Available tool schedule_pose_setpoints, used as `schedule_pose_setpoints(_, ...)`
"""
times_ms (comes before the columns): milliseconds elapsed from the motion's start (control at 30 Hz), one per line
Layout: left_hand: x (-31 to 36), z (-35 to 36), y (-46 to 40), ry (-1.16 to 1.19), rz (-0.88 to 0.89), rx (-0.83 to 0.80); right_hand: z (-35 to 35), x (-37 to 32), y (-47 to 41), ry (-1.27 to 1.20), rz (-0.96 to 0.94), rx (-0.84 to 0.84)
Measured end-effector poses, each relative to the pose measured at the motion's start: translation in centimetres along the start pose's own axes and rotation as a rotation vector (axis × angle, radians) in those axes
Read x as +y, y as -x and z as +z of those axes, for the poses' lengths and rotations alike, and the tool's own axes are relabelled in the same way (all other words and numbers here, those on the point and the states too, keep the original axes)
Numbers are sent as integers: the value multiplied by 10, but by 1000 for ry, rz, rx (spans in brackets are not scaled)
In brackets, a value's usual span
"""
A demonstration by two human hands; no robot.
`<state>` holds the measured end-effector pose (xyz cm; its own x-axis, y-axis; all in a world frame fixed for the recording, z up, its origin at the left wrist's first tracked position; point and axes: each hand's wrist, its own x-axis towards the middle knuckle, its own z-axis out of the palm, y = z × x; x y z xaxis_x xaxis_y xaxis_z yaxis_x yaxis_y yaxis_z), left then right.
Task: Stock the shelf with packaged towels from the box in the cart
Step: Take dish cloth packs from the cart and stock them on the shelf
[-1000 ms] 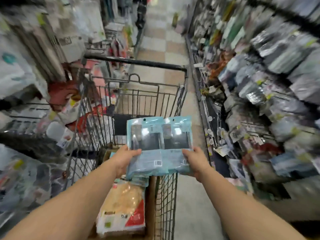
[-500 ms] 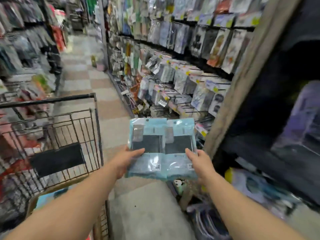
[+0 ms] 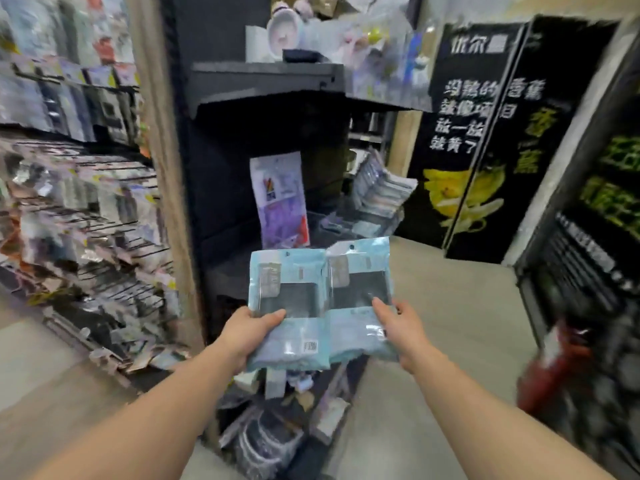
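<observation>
We hold two glossy light-blue towel packs (image 3: pixel 322 299) side by side before the dark shelf unit (image 3: pixel 266 84), left hand (image 3: pixel 247 336) gripping the left pack's lower edge, right hand (image 3: pixel 403 329) gripping the right pack's; dark folded cloth shows through clear rectangular windows.

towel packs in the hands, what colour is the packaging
Light blue, with dark towel showing through clear windows on the towel packs; head view.

Both forearms run off the bottom edge, the left hand's (image 3: pixel 250 333) fingers are hidden under the towel packs (image 3: pixel 320 303) (only the thumb shows on top), the pack print is unreadable, and the hanging goods (image 3: pixel 79 209) at left are blurred.
</observation>
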<state>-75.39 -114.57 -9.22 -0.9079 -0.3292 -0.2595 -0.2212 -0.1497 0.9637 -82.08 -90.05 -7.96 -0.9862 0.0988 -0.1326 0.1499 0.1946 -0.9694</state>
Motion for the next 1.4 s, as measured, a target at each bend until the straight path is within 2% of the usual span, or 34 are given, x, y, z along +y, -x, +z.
schedule_pose_setpoints(267, 7, 122, -27, -61, 21, -153, -116, 7, -29, -65, 16, 195)
schedule_pose_setpoints(567, 38, 194, -104, -79, 82, -223, -155, -19, -104, -86, -9, 288)
schedule_pose_setpoints(900, 95, 255, -207, -79, 138, -243, -165, -57, -213, -113, -17, 280)
schedule_pose_setpoints(1234, 98, 311, -264, -82, 137, -199, -192, -56, -306, -137, 12, 185)
schedule_pose_setpoints(1400, 89, 356, -281, -70, 122, -107, -216, -48, -369, -97, 22, 91)
